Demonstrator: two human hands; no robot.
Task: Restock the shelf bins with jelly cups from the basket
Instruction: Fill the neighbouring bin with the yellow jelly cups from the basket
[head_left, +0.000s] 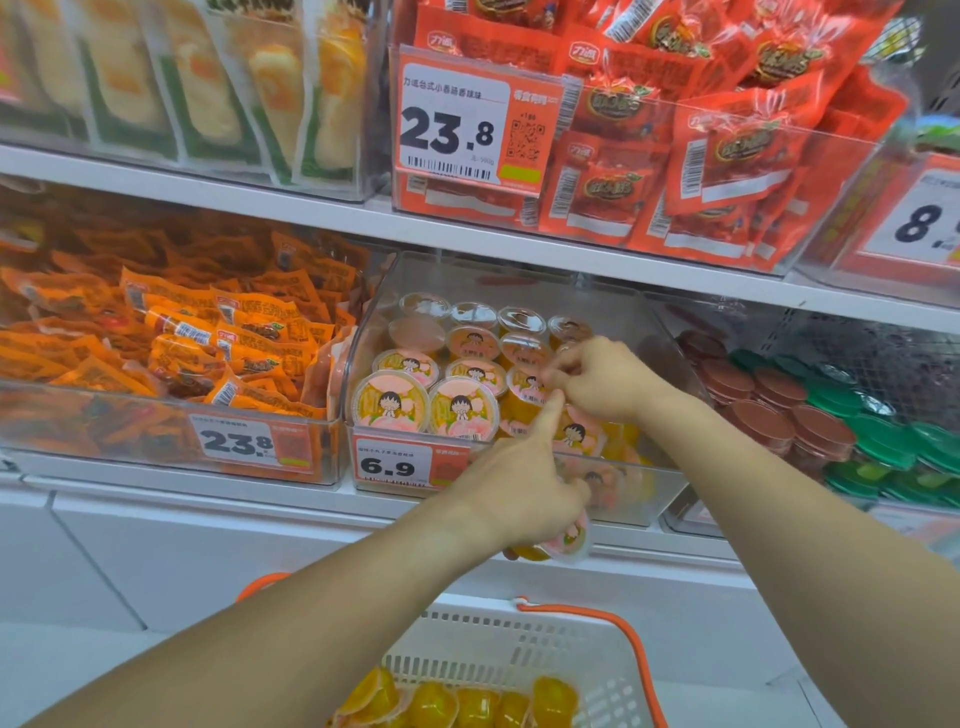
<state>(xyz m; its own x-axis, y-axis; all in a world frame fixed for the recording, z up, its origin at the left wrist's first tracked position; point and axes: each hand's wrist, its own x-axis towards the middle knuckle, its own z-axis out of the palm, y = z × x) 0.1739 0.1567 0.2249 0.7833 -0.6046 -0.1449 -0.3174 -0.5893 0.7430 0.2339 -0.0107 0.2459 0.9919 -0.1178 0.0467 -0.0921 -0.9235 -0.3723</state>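
A clear shelf bin (366, 332) holds rows of orange jelly cups (462, 410) with pink cartoon lids. My right hand (602, 384) is inside the bin at its right side, and its curled fingertips pinch the edge of a jelly cup (527, 387) in the third column. My left hand (524, 488) hovers in front of the bin's front wall. It grips a jelly cup (569, 543) underneath in its curled fingers, while its index finger points up toward the right hand. The white basket (519, 644) with orange handles sits below, with several yellow jelly cups (467, 706) in it.
The bin's front carries a 6.9 price tag (392, 465). To its left stands a bin of orange snack packets (171, 343); to its right, stacked brown and green jelly cups (810, 421). The white shelf above (311, 213) carries red packet bins (701, 156).
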